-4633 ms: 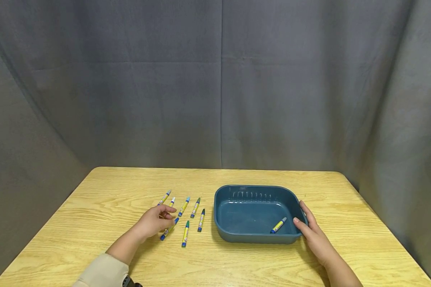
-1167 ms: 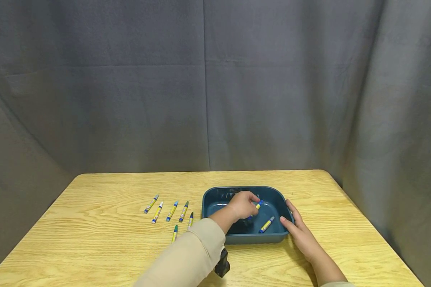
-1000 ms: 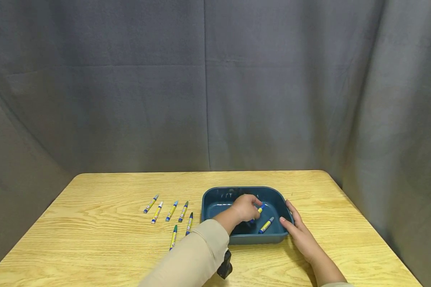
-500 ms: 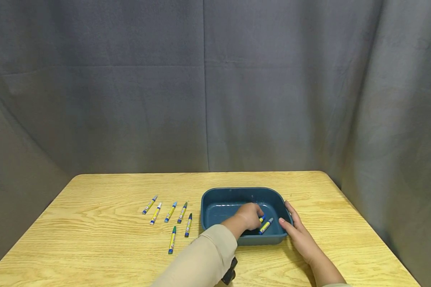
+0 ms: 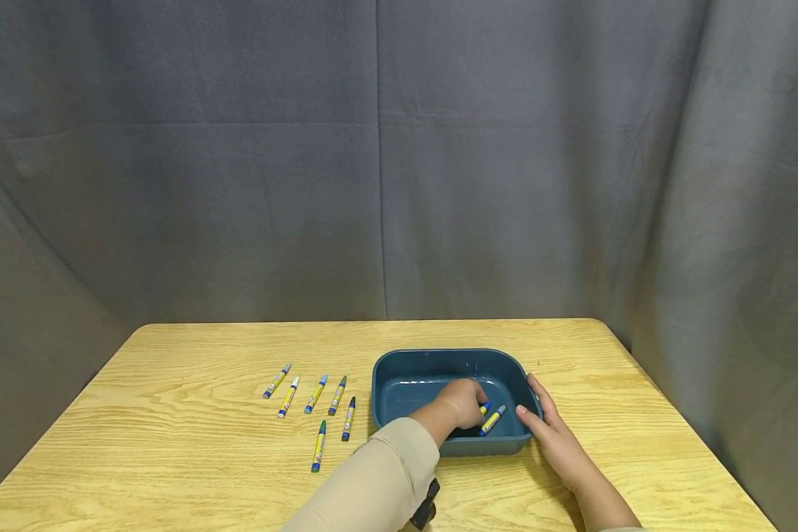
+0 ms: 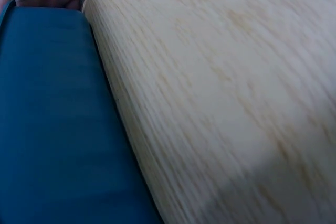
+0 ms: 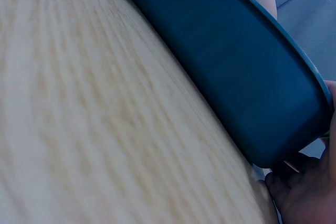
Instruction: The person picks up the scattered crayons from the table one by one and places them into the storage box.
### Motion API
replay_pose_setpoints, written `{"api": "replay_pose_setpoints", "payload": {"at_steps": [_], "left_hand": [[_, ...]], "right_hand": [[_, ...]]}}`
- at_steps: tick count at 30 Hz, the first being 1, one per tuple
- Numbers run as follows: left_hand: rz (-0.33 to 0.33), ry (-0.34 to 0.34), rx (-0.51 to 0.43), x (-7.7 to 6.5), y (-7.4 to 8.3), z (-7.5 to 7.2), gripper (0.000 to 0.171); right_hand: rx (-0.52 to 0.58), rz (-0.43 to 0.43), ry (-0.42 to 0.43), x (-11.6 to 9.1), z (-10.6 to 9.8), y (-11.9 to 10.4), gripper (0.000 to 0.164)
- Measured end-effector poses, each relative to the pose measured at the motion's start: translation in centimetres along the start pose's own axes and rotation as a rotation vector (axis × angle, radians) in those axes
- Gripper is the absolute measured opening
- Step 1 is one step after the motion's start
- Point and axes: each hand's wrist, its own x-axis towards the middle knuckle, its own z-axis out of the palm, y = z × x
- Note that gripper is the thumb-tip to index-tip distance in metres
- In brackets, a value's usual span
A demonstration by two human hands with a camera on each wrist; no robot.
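Note:
My left hand reaches down inside the dark blue plastic bin, its fingers curled at a yellow-wrapped crayon with blue ends. Most of that crayon is hidden behind the fingers. Beside it on the bin floor lies a second crayon with a greyish tip. My right hand grips the bin's right end, thumb over the rim and fingers along the outside. In the right wrist view the right hand shows at the bin's corner. The left wrist view shows mainly the bin's outer wall.
Left of the bin, several crayons lie apart on the wooden table, among them a green crayon, a dark green crayon and a white-tipped crayon. A grey curtain hangs behind the table.
My left hand has carried the blue-ended crayon from the table into the bin and lowered it beside the other crayon. The right hand has kept its grip on the bin.

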Motion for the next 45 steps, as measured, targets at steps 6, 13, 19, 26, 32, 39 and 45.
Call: {"api": "replay_pose_setpoints", "payload": {"at_steps": [6, 13, 19, 26, 32, 39, 45], "left_hand": [[-0.010, -0.023, -0.046, -0.5, -0.4, -0.6, 0.032], [0.009, -0.032, -0.186, -1.3, -1.2, -2.1, 0.038], [0.039, 0.002, -0.275, -1.7, -2.5, -3.8, 0.039], [0.071, 0.058, -0.381, -3.1, -4.4, -6.5, 0.040], [0.068, 0.119, -0.446, -5.2, -6.4, -8.8, 0.042], [0.009, 0.212, -0.489, -8.1, -9.5, -9.7, 0.039], [-0.059, 0.268, -0.495, -10.5, -12.5, -9.4, 0.036]], "right_hand": [[0.000, 0.004, 0.003, 0.0, 0.2, 0.0, 0.071], [-0.006, 0.005, 0.006, 0.1, 0.1, 0.2, 0.071], [-0.026, -0.001, 0.024, 0.2, 0.0, 0.2, 0.071], [-0.041, 0.005, 0.026, 0.1, 0.0, 0.0, 0.071], [-0.054, 0.003, 0.026, 0.1, -0.3, -0.2, 0.072], [-0.066, 0.005, 0.020, 0.0, -0.6, -0.3, 0.073], [-0.056, 0.003, 0.019, 0.0, -0.7, -0.2, 0.073]]}}
